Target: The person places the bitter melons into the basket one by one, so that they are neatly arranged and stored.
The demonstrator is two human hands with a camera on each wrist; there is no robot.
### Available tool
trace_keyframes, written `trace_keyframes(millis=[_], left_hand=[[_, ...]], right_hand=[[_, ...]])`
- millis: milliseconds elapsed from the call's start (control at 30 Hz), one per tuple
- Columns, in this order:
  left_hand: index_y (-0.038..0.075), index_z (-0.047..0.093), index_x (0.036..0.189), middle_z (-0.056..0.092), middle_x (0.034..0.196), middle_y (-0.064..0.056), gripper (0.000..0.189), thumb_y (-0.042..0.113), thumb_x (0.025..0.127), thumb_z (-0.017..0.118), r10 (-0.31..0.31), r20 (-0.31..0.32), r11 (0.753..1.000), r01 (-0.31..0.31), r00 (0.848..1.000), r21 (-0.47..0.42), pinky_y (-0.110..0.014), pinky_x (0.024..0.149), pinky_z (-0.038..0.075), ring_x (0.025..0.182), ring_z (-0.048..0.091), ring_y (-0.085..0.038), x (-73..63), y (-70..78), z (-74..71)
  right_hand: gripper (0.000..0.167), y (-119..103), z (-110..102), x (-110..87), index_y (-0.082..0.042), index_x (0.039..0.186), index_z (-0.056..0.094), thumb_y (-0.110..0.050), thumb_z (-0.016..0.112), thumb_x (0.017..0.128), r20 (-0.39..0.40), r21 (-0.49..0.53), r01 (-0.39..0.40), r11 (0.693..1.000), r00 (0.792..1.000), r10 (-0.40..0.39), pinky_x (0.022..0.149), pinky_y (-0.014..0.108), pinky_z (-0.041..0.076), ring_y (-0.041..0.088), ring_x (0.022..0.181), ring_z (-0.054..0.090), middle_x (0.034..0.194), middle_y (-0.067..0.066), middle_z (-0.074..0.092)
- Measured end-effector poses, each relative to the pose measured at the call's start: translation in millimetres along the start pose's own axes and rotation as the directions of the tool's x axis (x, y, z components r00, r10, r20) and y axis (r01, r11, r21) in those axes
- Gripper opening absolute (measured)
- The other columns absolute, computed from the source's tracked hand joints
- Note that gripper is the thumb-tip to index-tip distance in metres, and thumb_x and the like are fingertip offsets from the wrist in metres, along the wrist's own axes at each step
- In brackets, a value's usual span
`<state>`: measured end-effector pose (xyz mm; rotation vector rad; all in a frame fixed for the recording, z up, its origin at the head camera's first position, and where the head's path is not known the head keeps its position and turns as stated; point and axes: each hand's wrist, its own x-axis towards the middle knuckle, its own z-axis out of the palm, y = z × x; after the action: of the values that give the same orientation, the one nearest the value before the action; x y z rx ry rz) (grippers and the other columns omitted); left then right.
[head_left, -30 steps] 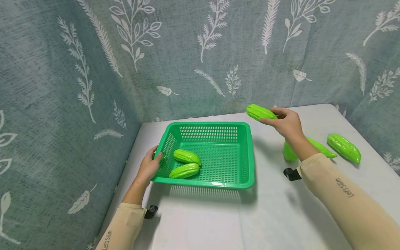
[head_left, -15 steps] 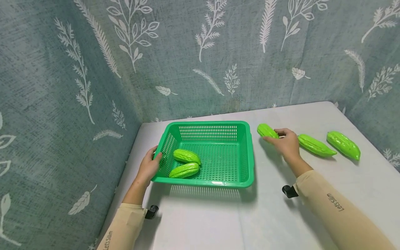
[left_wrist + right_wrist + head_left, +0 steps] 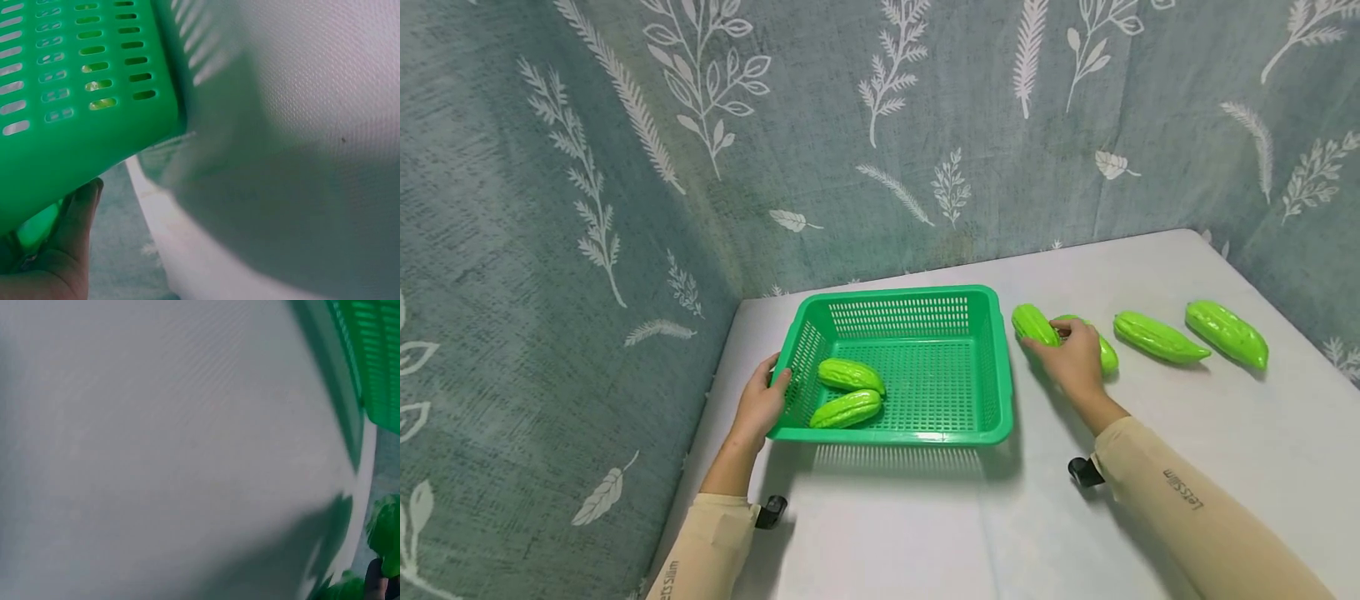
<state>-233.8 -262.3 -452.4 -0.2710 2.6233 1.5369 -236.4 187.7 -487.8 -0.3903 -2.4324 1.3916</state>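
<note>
A green plastic basket [image 3: 895, 437] with slotted walls stands on the white table. My left hand [image 3: 762, 400] grips its left rim, thumb over the edge; in the left wrist view the thumb [image 3: 78, 219] lies against the green wall. Two bitter melons lie inside at the left, an upper bitter melon [image 3: 850, 375] and a lower bitter melon [image 3: 846, 409]. Just right of the basket, my right hand [image 3: 1075, 362] holds the near end of a third bitter melon [image 3: 1030, 321] between thumb and fingers. Another bitter melon [image 3: 1107, 357] shows partly behind that hand.
Farther right on the table [image 3: 910, 533] lie a pointed bitter melon [image 3: 1159, 337] and a thicker bitter melon [image 3: 1227, 333], side by side. A grey-green leaf-patterned curtain [image 3: 820, 150] rises behind the table and along its sides.
My right hand has come down toward the table with its bitter melon and shifted slightly left. The bitter melon behind it shows again. My left hand stays on the basket rim.
</note>
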Motion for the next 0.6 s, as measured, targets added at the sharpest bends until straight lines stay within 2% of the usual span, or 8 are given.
trace_keyframes(millis=[200,300,600], left_hand=[[0.014,0.021,0.162,0.035,0.155,-0.023,0.06,0.035,0.11,0.042,-0.004,-0.002,1.0,0.004,1.0,-0.001,-0.062,0.103,0.037,0.134,0.041,-0.042,-1.0,0.6,-0.4],[0.014,0.021,0.162,0.035,0.155,-0.022,0.06,0.035,0.11,0.042,-0.005,0.0,1.0,0.005,1.0,-0.001,-0.062,0.102,0.037,0.134,0.042,-0.042,-1.0,1.4,-0.2],[0.013,0.021,0.162,0.034,0.156,-0.023,0.059,0.034,0.11,0.042,-0.006,-0.002,1.0,0.006,1.0,0.003,-0.062,0.103,0.036,0.135,0.04,-0.043,-0.9,1.1,-0.9]], right_hand=[[0.059,0.5,-2.5,-3.1,0.017,0.127,0.056,-0.012,0.083,0.083,0.046,-0.095,0.091,0.991,0.995,-0.087,0.099,0.055,0.038,0.044,0.116,0.047,0.122,0.032,0.054],[0.061,1.3,-3.1,-5.8,0.018,0.126,0.055,-0.012,0.084,0.081,0.064,-0.134,0.113,0.984,0.992,-0.105,0.099,0.056,0.037,0.046,0.116,0.047,0.121,0.034,0.054],[0.065,4.1,-4.6,-4.5,0.016,0.125,0.053,-0.013,0.087,0.079,0.085,-0.159,0.083,0.984,0.994,-0.07,0.097,0.057,0.039,0.045,0.113,0.048,0.12,0.033,0.053]])
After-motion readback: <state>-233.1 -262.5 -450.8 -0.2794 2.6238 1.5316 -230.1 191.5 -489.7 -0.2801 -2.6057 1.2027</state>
